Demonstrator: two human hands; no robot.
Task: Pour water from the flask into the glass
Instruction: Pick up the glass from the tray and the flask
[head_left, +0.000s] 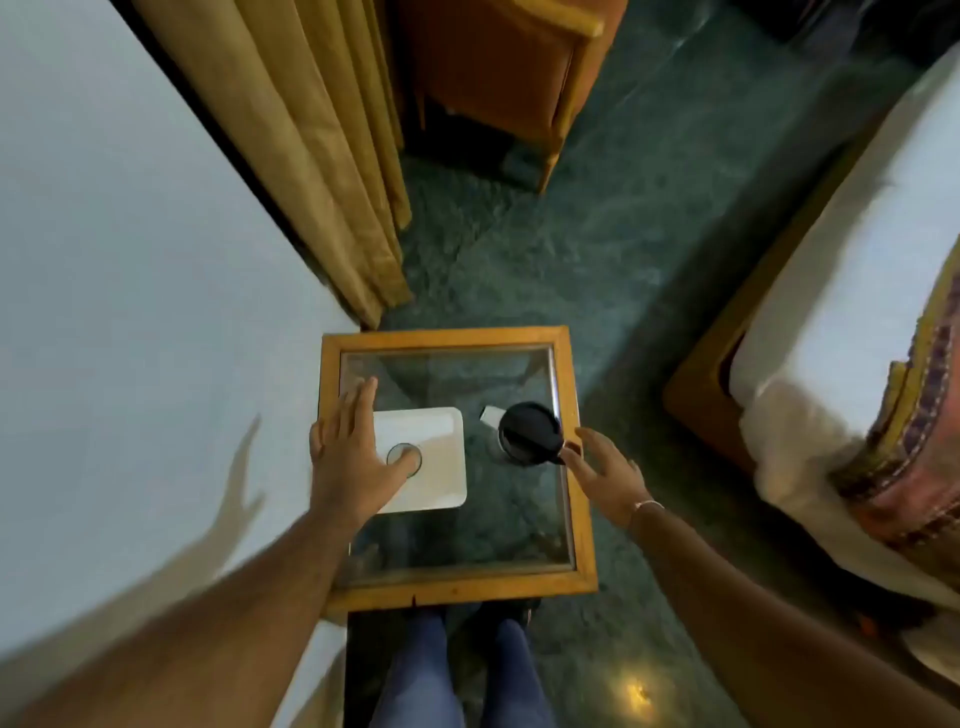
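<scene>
- Black flask (529, 432) upright on tabletop (582, 499); my right hand (605, 475) spread, fingertips at its handle.
- I'd wrap the handle firmly before lifting.
- Left hand (350, 457) spread over glass (404, 460): steady it.

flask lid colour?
Black; the flask lid shows clearly in the head view.
</scene>
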